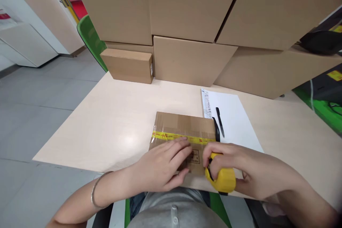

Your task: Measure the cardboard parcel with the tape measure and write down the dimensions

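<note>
A brown cardboard box [184, 121] lies at the table's front edge, with a yellow printed tape strip [162, 135] across its top and a small dark printed mark near its front. My left hand [171, 162] rests on the front left part of the box, fingers stretched out and slightly bent; its palm is hidden. At the box's front right corner, my right hand [229, 164] grips a yellow tape measure [226, 181] with black trim. Whether its blade is drawn out cannot be made out. A black strap [217, 130] shows along the box's right edge.
Behind the box, white paper [235, 114] with writing along one edge lies under a black pen [220, 122]. Large cardboard boxes [192, 60] are stacked along the table's back, with a smaller carton [128, 66] at left. A green chair [92, 39] stands beyond.
</note>
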Motion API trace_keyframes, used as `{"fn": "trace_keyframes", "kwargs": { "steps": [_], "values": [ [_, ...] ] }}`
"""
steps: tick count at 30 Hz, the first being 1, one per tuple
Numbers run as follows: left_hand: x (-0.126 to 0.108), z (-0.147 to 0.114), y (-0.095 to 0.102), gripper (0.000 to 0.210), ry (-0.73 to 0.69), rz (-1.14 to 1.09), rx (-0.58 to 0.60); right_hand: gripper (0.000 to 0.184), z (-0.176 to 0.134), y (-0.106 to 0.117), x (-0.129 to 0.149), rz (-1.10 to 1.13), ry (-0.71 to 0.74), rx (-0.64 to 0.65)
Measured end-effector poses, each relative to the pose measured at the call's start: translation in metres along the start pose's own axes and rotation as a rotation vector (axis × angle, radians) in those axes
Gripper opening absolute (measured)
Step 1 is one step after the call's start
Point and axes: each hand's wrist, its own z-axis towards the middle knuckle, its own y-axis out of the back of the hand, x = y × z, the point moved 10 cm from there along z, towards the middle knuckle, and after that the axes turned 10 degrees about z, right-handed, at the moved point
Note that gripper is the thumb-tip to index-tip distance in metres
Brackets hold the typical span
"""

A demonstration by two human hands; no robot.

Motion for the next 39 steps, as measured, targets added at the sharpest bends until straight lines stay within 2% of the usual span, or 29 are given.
{"fn": "trace_keyframes", "kwargs": {
  "steps": [3, 6, 9, 13, 17, 20, 23, 26, 29, 31, 33, 36, 39],
  "values": [
    [-0.002, 0.001, -0.015, 0.044, -0.060, 0.081, 0.059, 0.033, 0.006, -0.003, -0.006, -0.002, -0.021, 0.014],
    [-0.007, -0.002, -0.017, 0.050, -0.164, 0.160, 0.069, 0.031, 0.011, 0.010, -0.013, 0.033, 0.002, 0.031],
    [-0.015, -0.003, -0.019, 0.054, -0.240, 0.220, 0.079, 0.024, 0.020, 0.039, -0.020, 0.068, 0.063, 0.016],
    [-0.019, 0.005, -0.025, 0.060, -0.247, 0.269, 0.110, 0.020, 0.038, 0.083, -0.040, 0.067, 0.099, -0.003],
    [-0.021, 0.010, -0.026, 0.058, -0.262, 0.263, 0.097, 0.023, 0.059, 0.119, -0.080, 0.106, -0.008, -0.044],
    [-0.021, 0.010, -0.024, 0.059, -0.263, 0.267, 0.080, 0.024, 0.069, 0.130, -0.110, 0.150, -0.093, -0.072],
    [-0.021, 0.009, -0.023, 0.059, -0.260, 0.261, 0.065, 0.027, 0.075, 0.126, -0.128, 0.216, -0.139, -0.059],
    [-0.019, 0.010, -0.023, 0.060, -0.255, 0.257, 0.065, 0.028, 0.073, 0.125, -0.129, 0.209, -0.152, -0.070],
    [-0.020, 0.010, -0.023, 0.061, -0.264, 0.289, 0.055, 0.027, 0.064, 0.128, -0.108, 0.109, -0.107, -0.119],
    [-0.022, 0.009, -0.024, 0.062, -0.282, 0.361, 0.043, 0.028, 0.056, 0.121, -0.084, 0.050, -0.041, -0.121],
    [-0.026, 0.007, -0.028, 0.065, -0.306, 0.463, 0.041, 0.031, 0.048, 0.100, -0.060, 0.016, 0.006, -0.070],
    [-0.033, 0.003, -0.032, 0.069, -0.346, 0.570, 0.013, 0.034, 0.033, 0.059, -0.038, -0.025, -0.030, 0.004],
    [-0.044, -0.006, -0.016, 0.061, -0.394, 0.510, -0.152, 0.039, 0.013, 0.025, -0.028, -0.069, -0.087, 0.001]
  ]
}}
